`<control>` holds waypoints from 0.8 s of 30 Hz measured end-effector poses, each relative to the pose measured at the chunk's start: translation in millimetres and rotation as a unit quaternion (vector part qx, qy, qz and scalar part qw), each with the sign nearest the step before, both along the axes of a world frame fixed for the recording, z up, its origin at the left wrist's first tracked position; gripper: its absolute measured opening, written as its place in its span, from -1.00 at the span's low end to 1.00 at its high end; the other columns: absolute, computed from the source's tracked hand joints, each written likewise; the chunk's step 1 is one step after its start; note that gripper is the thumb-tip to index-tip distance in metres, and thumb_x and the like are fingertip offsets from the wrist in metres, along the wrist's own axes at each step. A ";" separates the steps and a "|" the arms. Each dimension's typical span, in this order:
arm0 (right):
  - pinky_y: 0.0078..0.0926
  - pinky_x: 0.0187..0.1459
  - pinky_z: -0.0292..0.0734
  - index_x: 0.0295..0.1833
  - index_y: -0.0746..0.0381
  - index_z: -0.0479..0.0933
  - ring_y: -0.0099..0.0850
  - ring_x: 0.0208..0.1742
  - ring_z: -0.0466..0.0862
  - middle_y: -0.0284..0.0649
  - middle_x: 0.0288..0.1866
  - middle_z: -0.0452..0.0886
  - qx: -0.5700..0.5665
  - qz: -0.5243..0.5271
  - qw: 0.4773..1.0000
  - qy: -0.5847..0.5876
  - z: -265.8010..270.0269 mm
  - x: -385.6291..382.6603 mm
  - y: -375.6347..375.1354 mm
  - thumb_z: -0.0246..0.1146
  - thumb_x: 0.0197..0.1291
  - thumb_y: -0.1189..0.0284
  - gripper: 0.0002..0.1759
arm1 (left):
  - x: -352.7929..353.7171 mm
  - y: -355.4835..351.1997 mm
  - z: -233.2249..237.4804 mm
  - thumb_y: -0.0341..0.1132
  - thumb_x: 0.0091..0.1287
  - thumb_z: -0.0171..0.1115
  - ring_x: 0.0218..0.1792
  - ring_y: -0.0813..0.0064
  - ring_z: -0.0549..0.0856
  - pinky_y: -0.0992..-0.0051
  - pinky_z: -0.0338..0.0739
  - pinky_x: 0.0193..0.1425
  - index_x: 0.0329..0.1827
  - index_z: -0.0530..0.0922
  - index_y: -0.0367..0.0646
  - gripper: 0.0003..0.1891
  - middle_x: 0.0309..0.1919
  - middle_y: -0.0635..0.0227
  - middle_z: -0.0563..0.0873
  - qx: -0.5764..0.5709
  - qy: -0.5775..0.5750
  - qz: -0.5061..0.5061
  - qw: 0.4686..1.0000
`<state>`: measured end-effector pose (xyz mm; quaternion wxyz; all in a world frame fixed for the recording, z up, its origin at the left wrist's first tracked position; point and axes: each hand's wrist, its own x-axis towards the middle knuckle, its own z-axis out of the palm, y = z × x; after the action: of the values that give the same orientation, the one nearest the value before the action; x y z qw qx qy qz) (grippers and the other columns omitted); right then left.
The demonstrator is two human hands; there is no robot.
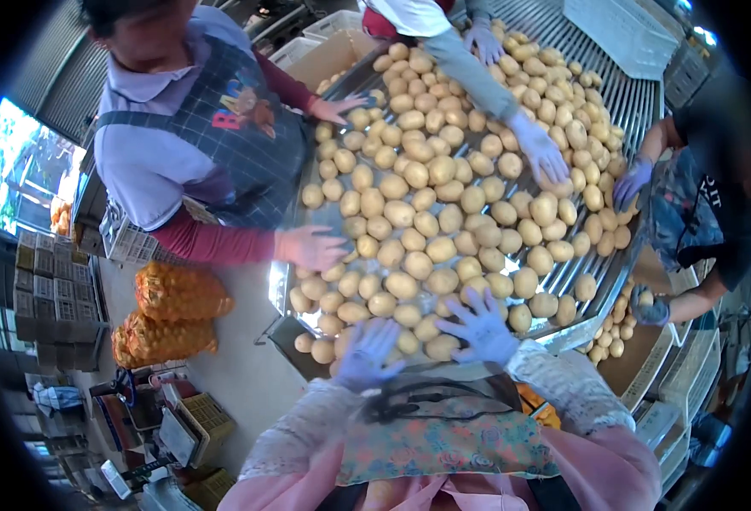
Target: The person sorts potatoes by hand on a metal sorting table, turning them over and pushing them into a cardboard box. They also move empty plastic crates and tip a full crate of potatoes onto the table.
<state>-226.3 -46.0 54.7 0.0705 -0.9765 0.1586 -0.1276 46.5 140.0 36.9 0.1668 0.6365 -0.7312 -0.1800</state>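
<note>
Many pale potatoes (418,217) lie spread over a metal sorting table (584,294) with slatted rollers. My left hand (369,353), in a purple glove, rests at the near edge with its fingers spread, touching potatoes. To its right, my right hand (480,329), gloved alike, is spread over potatoes with its fingers pointing up and left. Neither hand is wrapped round a potato.
Co-workers' hands reach in from the left (311,248), the far side (539,146) and the right (632,182). Another gloved hand (650,308) is at the lower right by a potato. Orange net sacks (179,292) stand on the floor at left. White crates (689,375) are at right.
</note>
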 end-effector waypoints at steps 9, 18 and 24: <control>0.28 0.56 0.05 0.19 -0.23 0.68 0.12 0.57 0.27 -0.26 0.52 0.46 0.168 0.157 0.971 -0.071 -32.2 123.9 56.3 0.37 0.07 -0.11 -0.46 | 53.9 -82.0 1.6 0.10 0.47 0.17 0.57 -0.28 0.27 -0.26 0.02 0.62 0.63 0.30 -0.14 -0.23 0.58 -0.15 0.31 -0.024 -0.127 0.177 0.976; 0.10 0.23 0.52 0.11 -0.06 0.70 -0.05 0.31 0.58 -0.28 0.27 0.64 0.063 0.113 0.992 -0.001 39.7 2.8 -41.2 0.40 0.13 0.04 -0.56 | -15.6 -64.5 3.4 0.08 0.43 0.23 0.61 -0.21 0.22 -0.20 0.06 0.64 0.62 0.35 -0.09 -0.25 0.61 0.16 0.34 -0.061 -0.075 0.011 0.995; 0.35 0.52 0.17 0.34 -0.24 0.62 0.31 0.55 0.26 -0.18 0.61 0.35 0.090 0.089 0.991 -0.037 5.4 42.9 -13.8 0.43 -0.01 -0.20 -0.25 | 59.7 30.9 32.1 0.07 0.39 0.29 0.58 -0.17 0.28 -0.15 0.11 0.62 0.56 0.41 -0.12 -0.26 0.59 0.12 0.36 0.020 -0.118 0.045 0.992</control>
<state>-183.3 -59.8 60.1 0.1753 -0.9710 0.0797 -0.1417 106.2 170.9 69.0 0.0747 0.6885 -0.7128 -0.1106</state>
